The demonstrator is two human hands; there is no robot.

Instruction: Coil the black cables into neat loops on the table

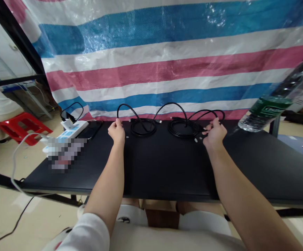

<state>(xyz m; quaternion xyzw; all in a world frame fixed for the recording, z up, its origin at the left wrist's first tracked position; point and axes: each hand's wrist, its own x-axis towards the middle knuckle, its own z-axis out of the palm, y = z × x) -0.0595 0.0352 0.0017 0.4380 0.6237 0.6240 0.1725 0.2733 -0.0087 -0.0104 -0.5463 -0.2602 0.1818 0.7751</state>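
My left hand (116, 132) is closed in a pinch on a black cable, whose free part arches up and over to a small coil (142, 135) on the black table (164, 167). My right hand (215, 134) is closed around part of a second black cable (183, 135), coiled to its left, with loops rising beside the fingers. Between the coils another stretch of cable arcs up. Connector ends show near both coils. Small pale bits (196, 140) lie close to my right hand. What exactly sits inside the fingers is partly hidden.
A tilted water bottle (267, 108) stands at the right. On the left are a white power strip (74, 129) with plugs and a dark phone (92, 130). A striped plastic sheet (154, 73) hangs behind. Beyond the left side, a person is near a red stool (23, 127).
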